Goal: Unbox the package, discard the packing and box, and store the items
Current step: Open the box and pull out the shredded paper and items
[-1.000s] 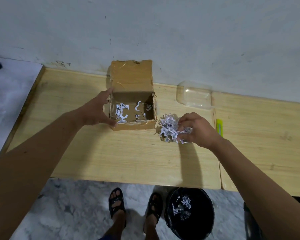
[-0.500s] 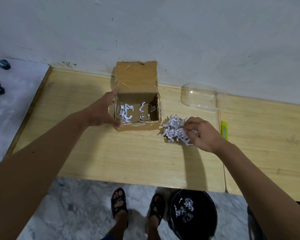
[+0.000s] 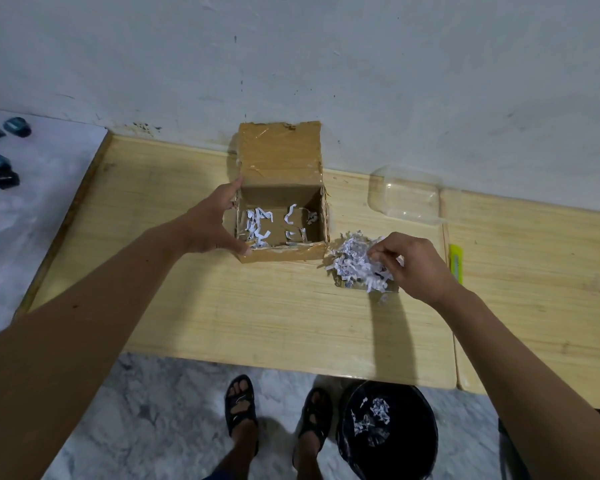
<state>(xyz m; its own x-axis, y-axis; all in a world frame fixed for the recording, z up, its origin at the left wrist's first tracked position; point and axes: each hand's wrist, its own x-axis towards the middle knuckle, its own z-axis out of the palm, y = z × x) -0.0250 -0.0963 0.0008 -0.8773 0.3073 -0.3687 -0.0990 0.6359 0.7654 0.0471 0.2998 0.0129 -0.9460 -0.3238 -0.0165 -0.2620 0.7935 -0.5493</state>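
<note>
The setting is a plain domestic or small back-room space, not a fitted workshop or office. A low light-wood table (image 3: 257,323) stands with its far edge against a scuffed, stained whitewashed wall (image 3: 361,64). The floor (image 3: 153,410) is grey-white marble-pattern tile. A black waste bin (image 3: 413,455) sits on the floor below the table's near edge. The person's feet, in open black sandals (image 3: 240,403), indicate informal indoor conditions.
</note>
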